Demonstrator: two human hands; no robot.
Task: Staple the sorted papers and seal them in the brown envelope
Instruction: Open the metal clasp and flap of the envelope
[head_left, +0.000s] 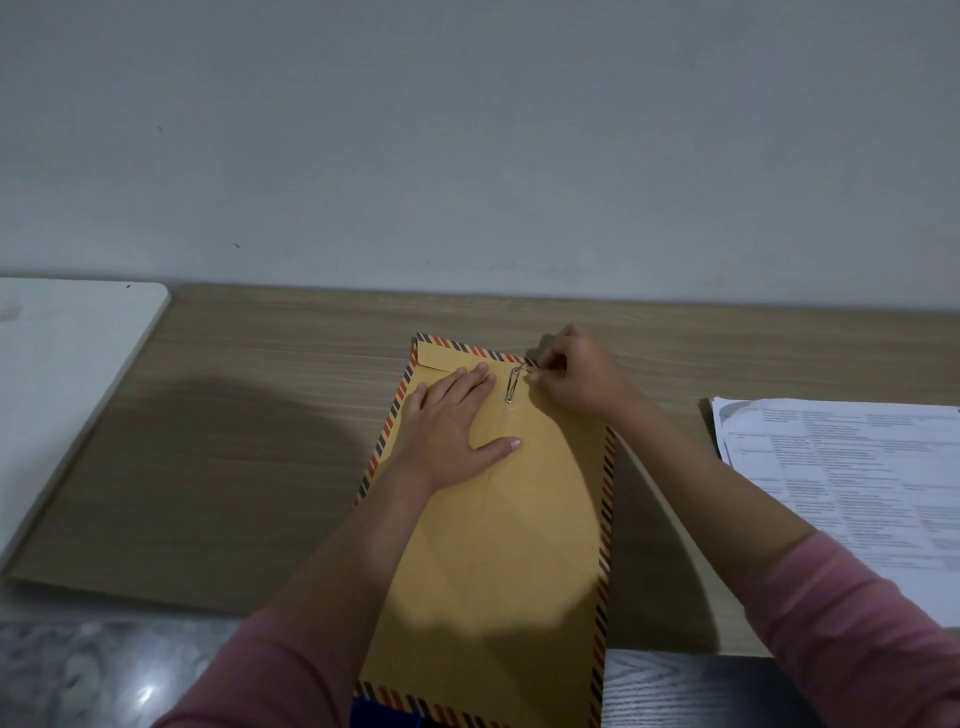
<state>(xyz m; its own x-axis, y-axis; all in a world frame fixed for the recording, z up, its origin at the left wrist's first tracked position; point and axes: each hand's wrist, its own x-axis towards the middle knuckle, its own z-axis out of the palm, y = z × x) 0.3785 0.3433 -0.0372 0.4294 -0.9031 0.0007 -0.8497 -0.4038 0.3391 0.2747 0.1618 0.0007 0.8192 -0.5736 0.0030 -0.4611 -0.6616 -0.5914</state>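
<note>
A brown envelope (530, 509) with a red-and-dark striped border lies lengthwise on the wooden table (249, 415), its flap folded down at the far end. My left hand (452, 421) presses flat on the envelope just below the flap, fingers straight. A string closure (511, 385) with two small buttons sits beside those fingers. My right hand (576, 371) pinches the thin string at the upper button. A stack of printed papers (852, 483) lies to the right of the envelope.
A white board or tabletop (67, 364) adjoins the wooden table on the left. A grey wall stands right behind the table. A blue object (384, 714) peeks out under the envelope's near edge, beside a marbled floor (104, 675).
</note>
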